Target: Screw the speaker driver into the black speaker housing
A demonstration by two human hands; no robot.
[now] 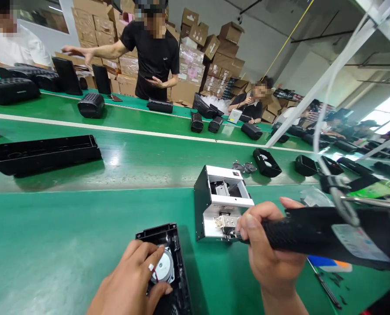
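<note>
My left hand (132, 278) grips a round silver speaker driver (165, 265) by its rim, thumb and fingers on opposite sides. The driver sits inside a black plastic speaker housing (181, 273) lying on the green bench; a white connector with a red wire shows by my fingers. My right hand (273, 245) is wrapped round a black electric screwdriver (303, 229), held sideways. Its tip end meets the front of a white and black screw feeder (200, 205); my fingers partly hide the bit, so I cannot tell whether it carries a screw.
Beyond the bench runs a green conveyor (142, 164) with a long black housing (47, 153), two loose speaker drivers (244, 167) and an open black housing (267, 162). A screwdriver (326, 286) lies at right. Across the line stands a person in black (157, 52). A white post (316, 85) slants at right.
</note>
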